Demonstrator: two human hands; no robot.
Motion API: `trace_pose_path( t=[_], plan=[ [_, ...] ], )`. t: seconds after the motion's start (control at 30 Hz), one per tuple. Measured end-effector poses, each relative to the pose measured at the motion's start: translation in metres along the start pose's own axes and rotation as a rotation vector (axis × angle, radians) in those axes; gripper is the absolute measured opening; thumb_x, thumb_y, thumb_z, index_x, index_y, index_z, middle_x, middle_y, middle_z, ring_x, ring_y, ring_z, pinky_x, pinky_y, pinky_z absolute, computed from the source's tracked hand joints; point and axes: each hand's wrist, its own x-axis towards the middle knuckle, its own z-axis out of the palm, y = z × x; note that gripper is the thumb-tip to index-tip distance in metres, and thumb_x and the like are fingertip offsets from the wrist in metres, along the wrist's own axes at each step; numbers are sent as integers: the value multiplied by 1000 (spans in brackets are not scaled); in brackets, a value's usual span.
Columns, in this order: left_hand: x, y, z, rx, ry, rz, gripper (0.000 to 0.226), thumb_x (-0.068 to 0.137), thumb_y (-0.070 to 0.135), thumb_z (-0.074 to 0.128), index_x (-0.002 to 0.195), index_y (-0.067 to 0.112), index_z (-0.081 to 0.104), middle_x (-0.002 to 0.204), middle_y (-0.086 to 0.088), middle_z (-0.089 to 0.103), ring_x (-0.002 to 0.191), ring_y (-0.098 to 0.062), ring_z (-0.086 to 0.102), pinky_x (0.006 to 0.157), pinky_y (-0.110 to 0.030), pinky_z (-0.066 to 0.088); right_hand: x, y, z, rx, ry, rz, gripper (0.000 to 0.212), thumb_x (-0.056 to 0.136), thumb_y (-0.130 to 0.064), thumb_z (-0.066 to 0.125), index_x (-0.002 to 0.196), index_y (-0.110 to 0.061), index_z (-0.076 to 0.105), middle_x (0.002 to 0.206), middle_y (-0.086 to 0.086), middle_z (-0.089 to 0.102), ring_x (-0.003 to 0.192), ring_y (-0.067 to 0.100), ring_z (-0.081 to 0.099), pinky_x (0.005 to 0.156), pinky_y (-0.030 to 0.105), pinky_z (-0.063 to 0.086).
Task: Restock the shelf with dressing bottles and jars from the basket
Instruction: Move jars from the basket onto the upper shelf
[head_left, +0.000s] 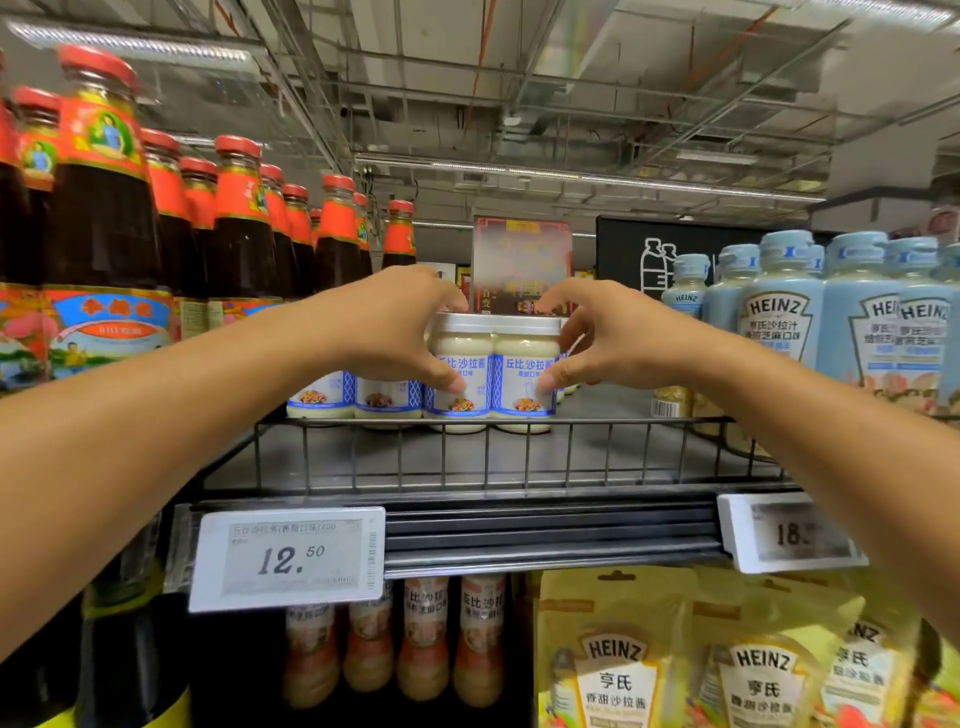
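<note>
Two white-lidded jars of creamy salad dressing stand side by side on the wire-fronted shelf (519, 457). My left hand (395, 322) grips the left jar (462, 353), thumb on its blue label and fingers curled over the lid. My right hand (618, 338) grips the right jar (524, 353) the same way, thumb on the label. Two more jars of the same kind (387, 397) stand to the left, partly hidden behind my left hand. The basket is out of view.
Tall dark sauce bottles with red caps (104, 208) fill the shelf's left side; pale blue Heinz bottles (779, 322) stand at the right. Bare shelf floor (608, 415) lies between the jars and the Heinz bottles. Price tags (291, 558) hang below, above orange bottles (426, 639) and yellow pouches (623, 665).
</note>
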Motion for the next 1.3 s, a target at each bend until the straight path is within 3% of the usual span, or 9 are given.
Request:
trace_pose_path(
  t=[0.07, 0.13, 0.27, 0.4, 0.57, 0.7, 0.93, 1.3],
  plan=[
    [-2, 2, -3, -2, 5, 0, 76, 73, 62, 75, 135, 25, 53, 127, 1, 52, 118, -20, 50, 92, -30, 39, -6, -1, -1, -20, 43, 22, 86, 66, -43, 89, 139, -26, 47, 103, -5, 65, 92, 9, 64, 78, 30, 55],
    [-4, 7, -10, -28, 69, 5, 76, 77, 62, 71, 140, 25, 49, 134, -3, 54, 122, -22, 51, 94, -28, 38, -14, -6, -3, -14, 123, 27, 76, 72, -46, 85, 136, -26, 50, 106, -6, 65, 93, 7, 64, 81, 28, 53],
    [-10, 34, -20, -259, 257, 34, 56, 78, 64, 65, 124, 33, 60, 109, 9, 66, 98, -10, 63, 82, -28, 45, -41, -17, -7, 41, 328, -17, 37, 81, -42, 79, 111, -26, 67, 90, -9, 69, 78, 1, 65, 70, 20, 52],
    [-16, 77, -18, -517, 377, 94, 32, 82, 59, 67, 107, 39, 64, 89, 18, 66, 79, 3, 64, 75, -25, 53, -81, -24, -11, 99, 474, -80, 19, 87, -30, 76, 99, -17, 73, 83, -3, 72, 76, 8, 68, 69, 23, 53],
    [-14, 141, -10, -792, 436, 161, 21, 80, 48, 68, 95, 34, 68, 83, 9, 72, 73, -7, 68, 75, -37, 58, -142, -14, -21, 142, 593, -134, 3, 90, -18, 73, 91, -16, 71, 78, -9, 69, 68, -1, 62, 65, 15, 48],
    [-9, 205, 5, -1038, 433, 232, 10, 78, 37, 67, 85, 30, 67, 75, 2, 72, 71, -20, 70, 72, -44, 58, -201, 11, -36, 165, 671, -90, 3, 88, -25, 73, 87, -25, 70, 78, -9, 71, 72, 6, 65, 67, 28, 52],
    [-1, 337, 51, -1501, 207, 320, 5, 79, 29, 68, 84, 27, 68, 69, 7, 70, 64, -12, 67, 63, -33, 58, -325, 68, -67, 247, 764, 131, 7, 84, -22, 72, 81, -28, 69, 69, -14, 69, 62, 1, 61, 60, 16, 46],
    [-18, 559, 129, -1796, -357, 336, 12, 92, 8, 65, 88, 19, 67, 68, 6, 70, 61, -9, 64, 58, -22, 53, -523, 137, -86, 236, 841, 553, 6, 82, -24, 73, 82, -29, 71, 73, -6, 71, 63, 7, 63, 58, 15, 46]
  ],
)
